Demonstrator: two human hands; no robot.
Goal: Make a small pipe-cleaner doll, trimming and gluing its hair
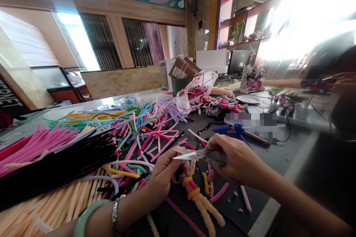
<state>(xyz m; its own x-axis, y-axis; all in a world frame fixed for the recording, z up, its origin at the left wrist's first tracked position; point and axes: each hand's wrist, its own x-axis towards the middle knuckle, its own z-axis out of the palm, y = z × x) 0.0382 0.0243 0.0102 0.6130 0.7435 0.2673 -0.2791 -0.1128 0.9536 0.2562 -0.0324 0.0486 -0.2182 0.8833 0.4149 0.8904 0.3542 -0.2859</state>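
Observation:
My right hand (236, 155) is closed round the handles of a pair of scissors (196, 154), whose blades point left and stand slightly apart. Close to the blade tips, my left hand (163, 172) pinches the upper end of a pipe-cleaner doll (191, 189). The doll has a pink-red body with yellow bands and two beige twisted legs trailing toward the table's front. My fingers hide its top, and whether the blades touch anything there I cannot tell.
Bundles of black (72, 163), pink (41, 142) and beige pipe cleaners (69, 200) lie to the left. A blue glue gun (229, 129) rests beyond my right hand. A cardboard box (183, 68) stands at the back. At right, another person's blurred arm (283, 82) reaches in.

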